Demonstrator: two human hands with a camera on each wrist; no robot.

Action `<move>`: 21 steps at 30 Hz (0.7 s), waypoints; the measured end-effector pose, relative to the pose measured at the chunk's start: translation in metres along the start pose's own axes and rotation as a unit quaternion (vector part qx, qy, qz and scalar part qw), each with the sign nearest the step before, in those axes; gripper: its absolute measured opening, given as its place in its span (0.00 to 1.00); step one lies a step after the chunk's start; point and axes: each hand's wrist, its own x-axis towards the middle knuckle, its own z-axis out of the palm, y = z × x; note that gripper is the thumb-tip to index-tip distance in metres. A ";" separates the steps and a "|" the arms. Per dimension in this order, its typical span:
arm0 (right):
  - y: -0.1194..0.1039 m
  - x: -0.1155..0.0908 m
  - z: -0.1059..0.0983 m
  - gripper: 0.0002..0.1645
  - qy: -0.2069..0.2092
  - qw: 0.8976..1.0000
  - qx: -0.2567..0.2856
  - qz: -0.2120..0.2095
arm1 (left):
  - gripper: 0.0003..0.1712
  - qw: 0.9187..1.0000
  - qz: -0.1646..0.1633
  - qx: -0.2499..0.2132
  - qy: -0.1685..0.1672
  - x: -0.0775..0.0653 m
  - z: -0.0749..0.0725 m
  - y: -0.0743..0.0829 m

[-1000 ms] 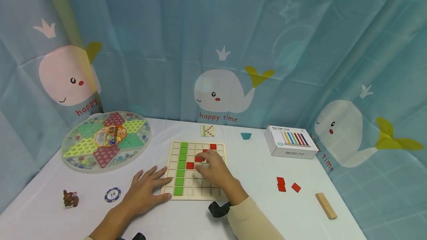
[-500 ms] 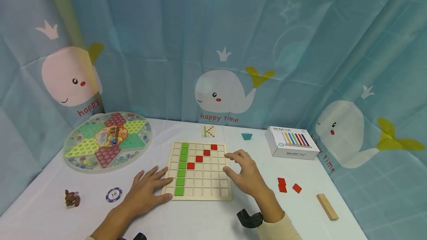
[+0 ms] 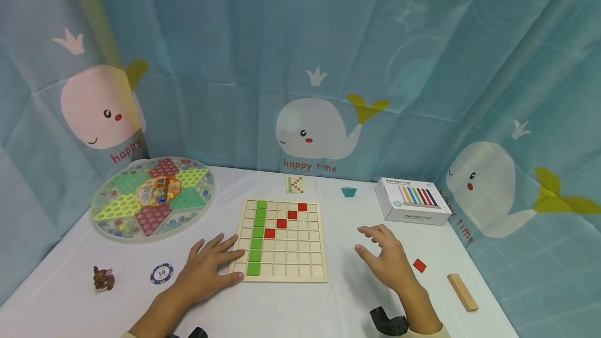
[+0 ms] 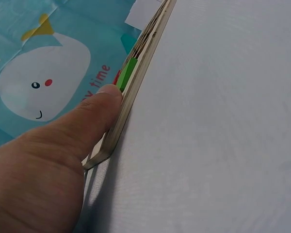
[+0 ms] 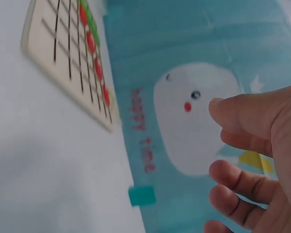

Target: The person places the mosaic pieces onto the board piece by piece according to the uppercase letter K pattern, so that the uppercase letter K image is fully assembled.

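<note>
A wooden grid board (image 3: pixel 299 270) lies on the white table, with a column of green tiles (image 3: pixel 255 243) and a diagonal of red tiles (image 3: pixel 281 223) set in its squares. My left hand (image 3: pixel 206 262) rests at the board's left side, fingers spread; in the left wrist view the thumb (image 4: pixel 104 104) lies on the board's edge beside a green tile. Right of the board, my right hand (image 3: pixel 387 260) is over the table with nothing in its loosely bent fingers (image 5: pixel 242 179). Just beyond it lies a loose red tile (image 3: pixel 420 265); the hand hides the spot of two others.
Behind the board lie a small pattern card (image 3: pixel 295 185) and a teal piece (image 3: pixel 349 192). A boxed abacus toy (image 3: pixel 413 201) and a wooden block (image 3: pixel 462 292) are at the right. Leftward are a round star-patterned game board (image 3: pixel 152 200), a poker chip (image 3: pixel 161 274) and a brown animal figurine (image 3: pixel 103 278).
My right hand has moved off the board to the right, toward the loose red tiles, uncovering the red diagonal. My left hand has stayed at the board's edge.
</note>
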 end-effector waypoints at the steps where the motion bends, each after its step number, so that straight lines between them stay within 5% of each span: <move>1: 0.003 -0.002 -0.002 0.24 0.000 1.000 -0.001 0.002 | 0.35 1.000 0.000 0.000 0.000 0.000 0.000 0.000; 11: 0.042 -0.018 -0.024 0.23 0.018 0.999 -0.015 0.043 | 0.35 1.000 0.001 0.002 -0.001 0.000 0.000 0.002; 21: 0.076 -0.029 -0.045 0.23 0.017 0.986 -0.023 0.164 | 0.35 1.000 -0.002 0.006 -0.002 0.000 -0.001 0.002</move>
